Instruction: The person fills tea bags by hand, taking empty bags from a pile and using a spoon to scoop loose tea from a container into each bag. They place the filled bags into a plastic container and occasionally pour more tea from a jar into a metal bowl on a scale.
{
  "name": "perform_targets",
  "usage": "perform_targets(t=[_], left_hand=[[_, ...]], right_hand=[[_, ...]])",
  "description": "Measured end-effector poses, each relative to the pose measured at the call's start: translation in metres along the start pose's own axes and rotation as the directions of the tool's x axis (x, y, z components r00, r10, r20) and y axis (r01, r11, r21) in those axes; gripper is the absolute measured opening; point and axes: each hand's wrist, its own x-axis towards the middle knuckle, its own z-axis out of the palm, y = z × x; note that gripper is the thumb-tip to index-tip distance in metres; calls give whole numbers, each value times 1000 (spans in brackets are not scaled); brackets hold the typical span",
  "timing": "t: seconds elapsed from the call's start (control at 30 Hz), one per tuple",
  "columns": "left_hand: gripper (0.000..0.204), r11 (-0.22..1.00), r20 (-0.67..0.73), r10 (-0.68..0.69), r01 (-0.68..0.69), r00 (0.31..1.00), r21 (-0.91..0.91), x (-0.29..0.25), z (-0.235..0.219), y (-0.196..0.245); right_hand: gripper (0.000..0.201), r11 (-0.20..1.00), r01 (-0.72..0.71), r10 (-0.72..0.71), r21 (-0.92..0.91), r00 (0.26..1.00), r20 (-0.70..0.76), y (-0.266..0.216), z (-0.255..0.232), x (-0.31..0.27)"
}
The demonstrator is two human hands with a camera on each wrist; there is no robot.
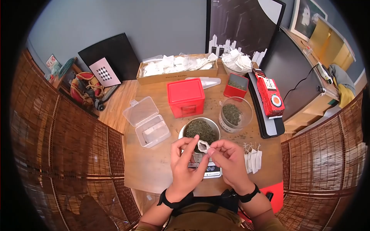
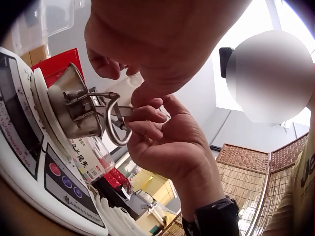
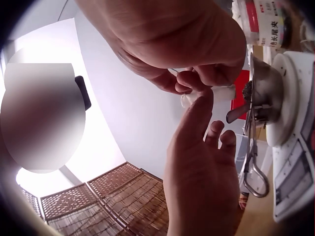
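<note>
Both hands hold a small white drawstring pouch [image 1: 203, 147] between them, its mouth turned up and spread, with a dark inside. My left hand [image 1: 185, 165] holds its left side between thumb and forefinger. On the right edge, my right hand [image 1: 230, 161] pinches the cloth with thumb and fingertips. Just beyond the pouch stands a metal bowl [image 2: 74, 105] of dried green leaves [image 1: 200, 130], on a white digital scale [image 2: 74, 194]. Metal loop handles [image 2: 114, 118] stick out from the bowl, close to the fingers in the left wrist view.
White pouches with strings [image 1: 253, 159] lie at right. Beyond are a clear tub [image 1: 246, 115] of leaves, a red tin [image 1: 235, 91], a red lidded box [image 1: 185, 98], and a cardboard box [image 1: 177, 76] of white pouches. An opened clear plastic case [image 1: 154, 131] sits left.
</note>
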Motion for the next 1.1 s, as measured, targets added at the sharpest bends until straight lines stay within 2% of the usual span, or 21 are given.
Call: perform_targets(t=[0.07,0.17,0.37,0.53,0.63,0.7,0.9,0.97,1.0,1.07,1.1], left_hand=[[65,1000,-8,27,-27,1000,-2,4,-1,-2],[63,999,21,-3,5,1000,-54,7,-1,-10],[62,993,19,11,-8,1000,-117,13,-5,-26],[62,993,123,-8,23,992,-119,13,-10,-36],[62,991,90,-56,66,994,-117,12,-11,-36],[61,992,71,-38,47,997,-121,12,-10,-38],[56,985,42,-46,52,998,-163,5,-5,-46],[55,980,32,-68,73,997,-183,4,-7,-45],[53,982,51,-86,93,995,-163,5,-9,-44],[51,983,69,-104,113,992,-145,6,-9,-41],[50,985,38,-85,89,996,-150,6,-8,-40]], right_hand=[[7,999,-43,43,30,999,1,6,0,2],[8,995,-67,67,74,998,-1,6,4,4],[9,996,-77,79,53,997,-24,11,9,6],[9,993,-92,94,68,995,-29,13,12,7],[10,993,-100,102,58,994,-42,14,13,8],[10,994,-101,104,45,993,-50,15,14,8],[13,996,-63,56,-71,994,-96,12,20,6],[14,986,38,-74,-162,971,-225,14,15,-1],[14,986,38,-75,-163,972,-224,16,7,-5],[21,922,65,-137,-381,977,-165,22,-11,-15],[21,922,65,-138,-382,976,-166,20,-16,-20]])
